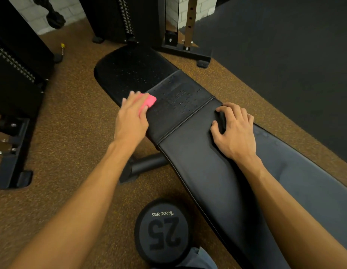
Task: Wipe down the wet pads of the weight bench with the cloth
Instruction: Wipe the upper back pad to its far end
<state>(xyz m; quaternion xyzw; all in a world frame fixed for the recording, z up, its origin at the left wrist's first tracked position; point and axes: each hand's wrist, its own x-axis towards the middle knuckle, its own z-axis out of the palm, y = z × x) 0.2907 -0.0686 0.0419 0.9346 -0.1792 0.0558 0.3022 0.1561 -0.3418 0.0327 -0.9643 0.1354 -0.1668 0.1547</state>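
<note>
Both bare forearms reach forward from the bottom of the view over a black weight bench [198, 171] that runs diagonally across a speckled brown floor. The left hand [131, 117] lies flat, fingers extended, pressing a pink cloth [149, 100] onto the bench's left edge, where the droplet-covered middle pad [180, 98] meets the textured end pad. The right hand [235, 131] holds nothing, its spread, arched fingertips braced on the long pad nearer the camera.
</note>
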